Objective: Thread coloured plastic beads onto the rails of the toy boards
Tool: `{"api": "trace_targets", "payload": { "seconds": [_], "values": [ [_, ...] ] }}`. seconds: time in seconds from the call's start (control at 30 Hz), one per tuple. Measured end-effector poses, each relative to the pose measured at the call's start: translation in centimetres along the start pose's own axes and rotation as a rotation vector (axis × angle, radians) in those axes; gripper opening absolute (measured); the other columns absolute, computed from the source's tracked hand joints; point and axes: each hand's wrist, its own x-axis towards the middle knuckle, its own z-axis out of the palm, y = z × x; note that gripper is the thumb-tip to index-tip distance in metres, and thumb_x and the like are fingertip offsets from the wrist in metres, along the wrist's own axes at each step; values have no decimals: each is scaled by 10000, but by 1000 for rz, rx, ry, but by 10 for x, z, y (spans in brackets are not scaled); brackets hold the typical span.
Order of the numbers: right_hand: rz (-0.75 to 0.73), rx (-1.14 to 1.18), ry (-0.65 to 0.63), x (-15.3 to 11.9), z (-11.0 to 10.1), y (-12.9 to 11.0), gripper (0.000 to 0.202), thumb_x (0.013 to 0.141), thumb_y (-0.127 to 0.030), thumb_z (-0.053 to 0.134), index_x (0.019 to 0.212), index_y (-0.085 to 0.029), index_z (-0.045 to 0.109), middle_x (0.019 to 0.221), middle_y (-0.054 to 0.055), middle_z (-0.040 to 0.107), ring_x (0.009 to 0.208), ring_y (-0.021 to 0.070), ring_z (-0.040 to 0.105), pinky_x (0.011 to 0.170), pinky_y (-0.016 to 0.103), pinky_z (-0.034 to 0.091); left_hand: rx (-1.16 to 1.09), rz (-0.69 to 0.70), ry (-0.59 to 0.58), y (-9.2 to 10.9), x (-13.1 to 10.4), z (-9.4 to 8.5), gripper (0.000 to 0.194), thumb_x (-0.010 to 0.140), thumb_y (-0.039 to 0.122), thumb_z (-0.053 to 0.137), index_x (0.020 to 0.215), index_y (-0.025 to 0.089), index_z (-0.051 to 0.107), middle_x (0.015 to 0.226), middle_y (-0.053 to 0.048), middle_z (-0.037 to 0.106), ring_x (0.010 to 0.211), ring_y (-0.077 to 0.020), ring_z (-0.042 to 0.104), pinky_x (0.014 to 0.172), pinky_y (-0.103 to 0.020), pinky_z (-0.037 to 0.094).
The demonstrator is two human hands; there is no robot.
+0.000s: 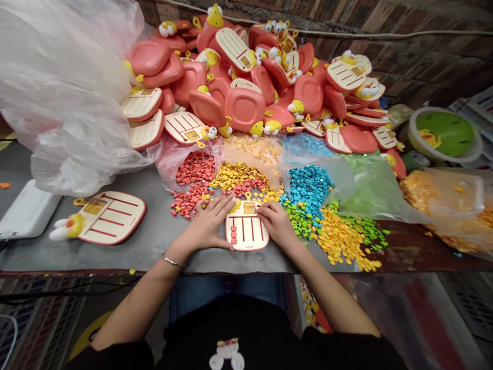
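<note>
A cream toy board point(246, 241) with red slots and a yellow animal head lies flat on the table before me. Several red pieces point(233, 234) are stacked in its left slot. My left hand point(210, 223) steadies the board from the left, its thumb at the lower edge and its fingers near the head. At the board's upper right, the fingertips of my right hand point(278, 223) are pinched together beside a small window. What they hold is too small to make out. Loose red pieces point(192, 190) lie beyond my left hand, blue pieces point(308, 187) beyond my right.
Another board point(115, 218) lies at left beside a white box point(29, 213). A tall heap of boards point(244, 108) leans toward the brick wall. Yellow pieces point(341, 234) and green pieces point(300, 221) spread at right, near bags and a bowl point(475, 146). Clear plastic point(69, 92) bulges at left.
</note>
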Motion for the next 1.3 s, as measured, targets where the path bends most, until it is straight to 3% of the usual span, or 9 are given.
{"api": "trace_targets", "payload": {
  "seconds": [0.23, 0.43, 0.57, 0.7, 0.87, 1.0, 1.1, 1.2, 1.3],
  "values": [
    [86, 155, -18, -4, 13, -15, 133, 882, -191, 627, 972, -221, 720, 881, 57, 712, 825, 207, 658, 775, 346, 523, -6, 4, -29, 0, 0, 0, 1205, 616, 881, 570, 1557, 230, 194, 1585, -160, 270, 1394, -382, 310, 1064, -501, 138],
    [128, 258, -99, 16, 37, -34, 333, 836, -159, 679, 1161, -226, 675, 906, 42, 753, 826, 201, 688, 825, 349, 513, 14, 17, -14, 0, 0, 2, 1229, 602, 874, 592, 1554, 204, 199, 1579, -168, 282, 1393, -373, 324, 1066, -490, 149],
    [117, 361, -211, 15, 27, -38, 403, 840, -165, 664, 1239, -218, 642, 877, 31, 758, 755, 178, 686, 754, 305, 519, 22, 13, 1, 0, 0, 3, 1218, 610, 861, 604, 1553, 200, 206, 1568, -172, 307, 1385, -380, 335, 1068, -491, 149],
    [58, 361, -296, 24, 9, -26, 252, 885, -216, 622, 1125, -209, 699, 901, 34, 759, 768, 170, 684, 728, 277, 509, 25, 18, -1, 1, 0, 2, 1202, 630, 843, 611, 1558, 204, 191, 1574, -181, 290, 1387, -391, 313, 1067, -497, 142],
    [118, -8, -66, 81, 3, 8, 190, 918, -166, 547, 1009, -157, 713, 1022, 89, 735, 946, 199, 662, 861, 296, 479, 41, 43, -24, 4, -1, -1, 1099, 663, 795, 627, 1533, 220, 281, 1600, -168, 225, 1398, -398, 270, 1058, -514, 159],
    [122, -459, -255, 122, 14, 21, 214, 906, -111, 509, 960, -147, 713, 1032, 134, 706, 1004, 235, 616, 872, 305, 438, 55, 68, -11, 4, -3, 0, 981, 680, 749, 638, 1472, 216, 409, 1609, -182, 180, 1409, -414, 240, 1062, -539, 154],
    [97, -570, -331, 130, 19, 23, 224, 894, -84, 495, 958, -142, 702, 1032, 150, 691, 1005, 244, 600, 854, 306, 427, 52, 89, 5, 3, -4, 2, 944, 687, 724, 652, 1457, 224, 432, 1613, -184, 160, 1420, -417, 217, 1071, -545, 142],
    [75, -470, -238, 119, 14, 24, 198, 902, -111, 508, 910, -158, 700, 1002, 132, 694, 957, 241, 613, 838, 321, 444, 46, 99, 8, 4, -4, 3, 999, 679, 782, 618, 1477, 220, 401, 1612, -189, 161, 1427, -412, 200, 1083, -547, 115],
    [17, -177, -64, 92, -1, 23, 127, 899, -162, 560, 876, -179, 684, 964, 94, 700, 935, 224, 630, 840, 326, 474, 36, 90, 7, 6, -3, 4, 1032, 666, 823, 594, 1482, 223, 395, 1608, -184, 184, 1423, -414, 204, 1092, -548, 90]
  ]
}}
